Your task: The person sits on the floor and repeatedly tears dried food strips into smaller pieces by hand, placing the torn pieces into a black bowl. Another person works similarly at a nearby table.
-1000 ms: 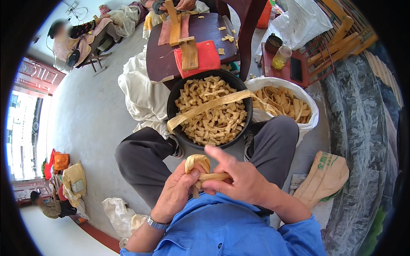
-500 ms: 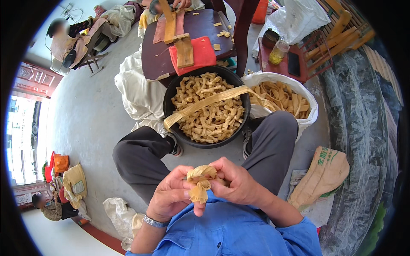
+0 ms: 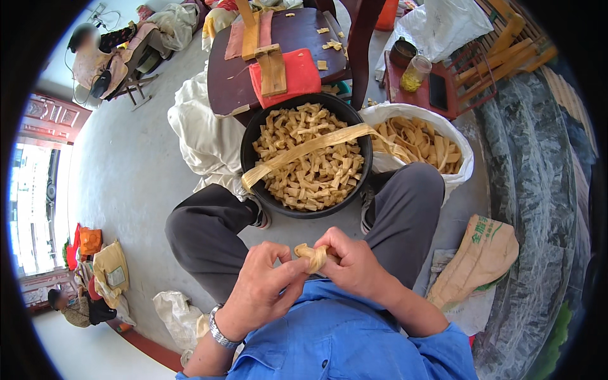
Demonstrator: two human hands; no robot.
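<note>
The yellowish, flat, fibrous strip (image 3: 312, 258) has tightened from an open loop into a compact knot. The left hand (image 3: 267, 278) and right hand (image 3: 356, 265) both pinch it narrowly.

Wearer's hands (image 3: 267, 283) (image 3: 356, 265) two; held strip (image 3: 311, 257) one; knot-filled tub (image 3: 307, 214) one; glass jar (image 3: 415, 74) one.

Golden-tan knot (image 3: 313, 258), black tub (image 3: 309, 215)

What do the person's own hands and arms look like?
The left hand and right hand wear no gloves. A silvery metal link band circles the left wrist; the right wrist is bare. The blue right sleeve stops near the elbow.
</note>
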